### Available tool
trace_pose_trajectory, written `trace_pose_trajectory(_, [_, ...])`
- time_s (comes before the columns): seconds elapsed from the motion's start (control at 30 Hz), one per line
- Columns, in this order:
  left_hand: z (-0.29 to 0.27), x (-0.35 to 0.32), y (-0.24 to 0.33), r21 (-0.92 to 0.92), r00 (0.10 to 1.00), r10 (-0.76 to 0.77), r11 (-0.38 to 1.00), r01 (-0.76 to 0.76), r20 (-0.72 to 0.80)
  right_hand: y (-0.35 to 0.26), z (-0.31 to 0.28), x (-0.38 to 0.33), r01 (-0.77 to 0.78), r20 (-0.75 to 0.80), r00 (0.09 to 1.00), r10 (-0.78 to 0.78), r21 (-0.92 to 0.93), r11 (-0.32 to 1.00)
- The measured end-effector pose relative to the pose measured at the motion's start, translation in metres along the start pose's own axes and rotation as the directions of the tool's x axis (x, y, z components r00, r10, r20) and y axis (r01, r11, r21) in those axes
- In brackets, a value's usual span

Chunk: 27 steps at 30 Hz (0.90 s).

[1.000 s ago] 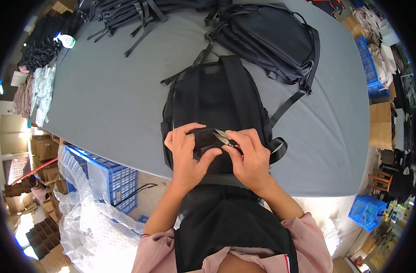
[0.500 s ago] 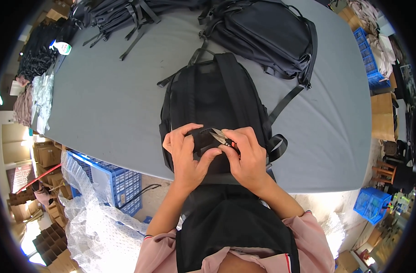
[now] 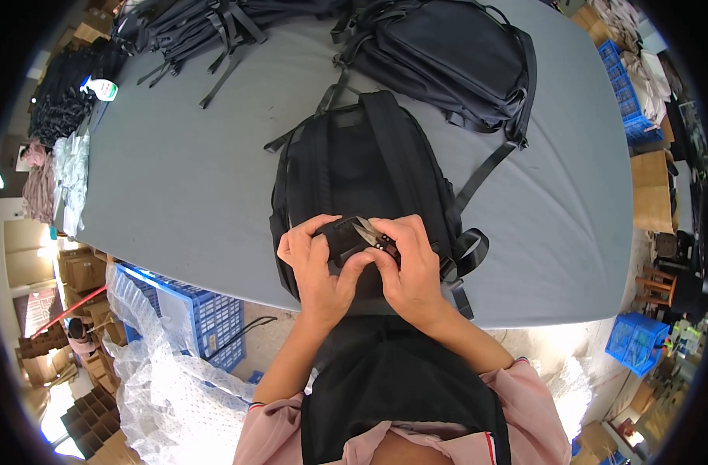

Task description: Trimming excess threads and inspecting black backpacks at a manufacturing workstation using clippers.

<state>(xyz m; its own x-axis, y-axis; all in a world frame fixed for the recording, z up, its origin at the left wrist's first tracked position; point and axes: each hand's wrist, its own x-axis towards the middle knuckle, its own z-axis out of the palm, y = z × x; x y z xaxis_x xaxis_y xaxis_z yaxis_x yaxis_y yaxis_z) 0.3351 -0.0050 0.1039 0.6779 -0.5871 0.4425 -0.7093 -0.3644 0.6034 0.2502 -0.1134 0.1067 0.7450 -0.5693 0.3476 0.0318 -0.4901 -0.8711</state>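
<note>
Pinching small silver-bladed metal snips between thumb and fingers, the right hand, in the head view, keeps the blades over a folded piece of black fabric. The left hand, just left of that grip, holds this fabric between thumb and fingers. Under both grips and reaching beyond them, a black fabric backpack with wide straps lies on a grey cloth-covered table. Farther beyond, to their right, rests a bulky black bag.
</note>
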Motion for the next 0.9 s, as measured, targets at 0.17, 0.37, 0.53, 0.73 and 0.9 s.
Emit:
trace_pose_trajectory(0.17, [-0.003,0.002,-0.001,-0.086,0.997,-0.071,0.994,0.073,0.028,0.0,-0.005,0.006,-0.381,0.239,0.923,0.301,0.467,0.798])
trace_pose_trajectory(0.37, [-0.002,0.0,0.0,-0.137,0.993,-0.085,0.986,0.095,0.081,0.002,-0.011,0.008,-0.372,0.166,0.927,0.335,0.507,0.778])
trace_pose_trajectory(0.53, [-0.005,0.003,0.0,-0.149,0.989,-0.103,0.982,0.118,0.107,0.002,-0.017,0.005,-0.043,0.083,0.996,0.037,0.071,0.997])
trace_pose_trajectory(0.73, [-0.002,0.003,0.001,-0.153,0.989,-0.113,0.98,0.126,0.09,0.006,-0.012,0.006,0.115,0.024,0.993,-0.113,-0.142,0.983])
trace_pose_trajectory(0.9, [-0.002,0.002,0.0,-0.185,0.988,-0.119,0.973,0.136,0.1,0.007,-0.01,0.006,0.113,0.014,0.994,-0.112,-0.086,0.99])
